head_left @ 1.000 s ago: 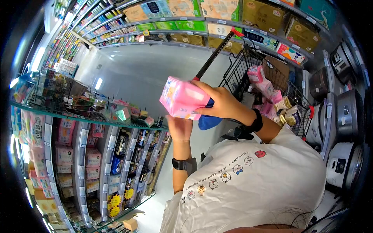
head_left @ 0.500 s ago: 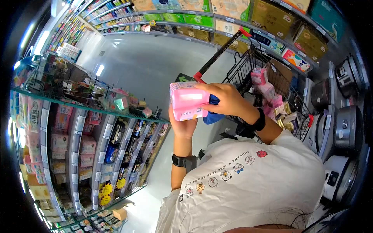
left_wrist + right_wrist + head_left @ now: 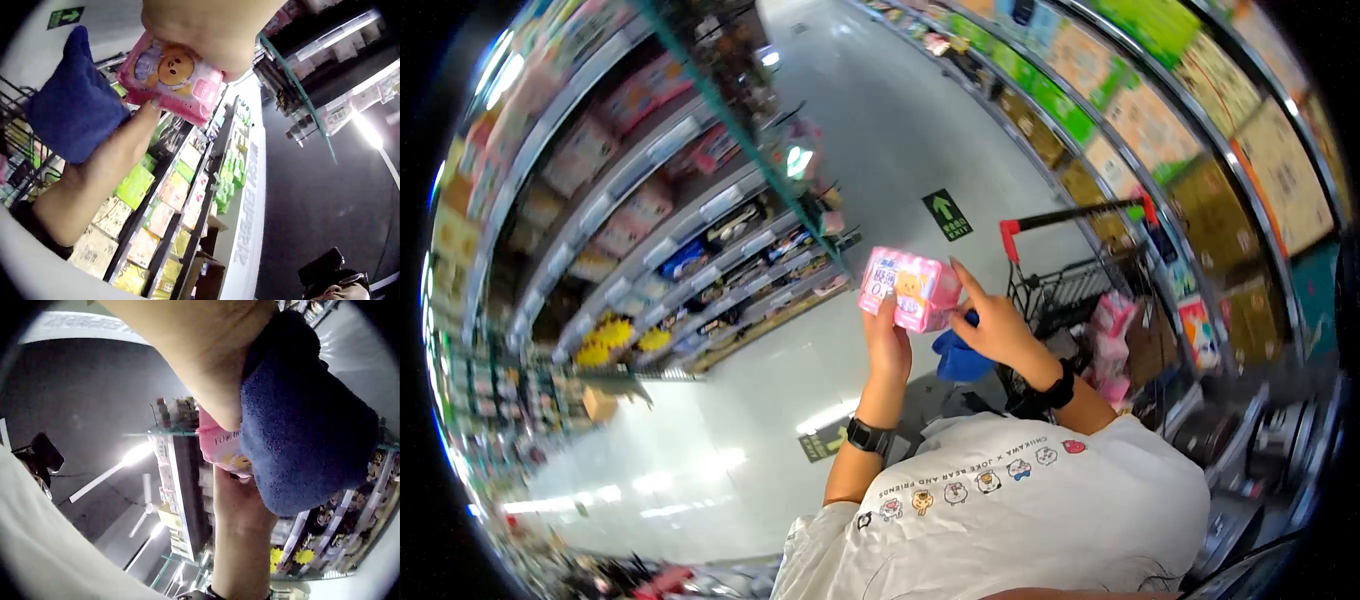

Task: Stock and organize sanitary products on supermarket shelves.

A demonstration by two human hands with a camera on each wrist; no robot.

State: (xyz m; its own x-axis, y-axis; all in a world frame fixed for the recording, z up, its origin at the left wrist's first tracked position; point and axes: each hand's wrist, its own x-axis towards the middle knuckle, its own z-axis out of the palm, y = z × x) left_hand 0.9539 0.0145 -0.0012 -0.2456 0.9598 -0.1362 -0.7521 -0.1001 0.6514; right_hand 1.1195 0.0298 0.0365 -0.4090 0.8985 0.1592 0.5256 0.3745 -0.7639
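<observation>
In the head view, my left hand (image 3: pixel 887 345) grips a pink pack of sanitary pads (image 3: pixel 912 290) from below, its thumb across the printed front. A bear and large characters face up toward me. At the pack's right end is my right hand (image 3: pixel 995 325), index finger stretched out along the pack's edge. A dark blue cloth (image 3: pixel 962 358) hangs from this hand, held in its lower fingers. The left wrist view shows the bear print on the pack (image 3: pixel 178 75) and the cloth beside it. Up close in the right wrist view, the cloth (image 3: pixel 306 425) hides part of the pack.
A black wire shopping cart (image 3: pixel 1050 290) with a red-ended handle stands to the right, holding pink packs (image 3: pixel 1112 345). Shelves of packs (image 3: pixel 635 215) line the left, and tissue boxes (image 3: pixel 1145 130) fill the right shelves. A green floor sign (image 3: pixel 947 215) lies in the aisle.
The pack has been turned so its bear front faces up. My right hand has loosened from its top to the right end, while the left thumb lies on the front. The head view has swung round.
</observation>
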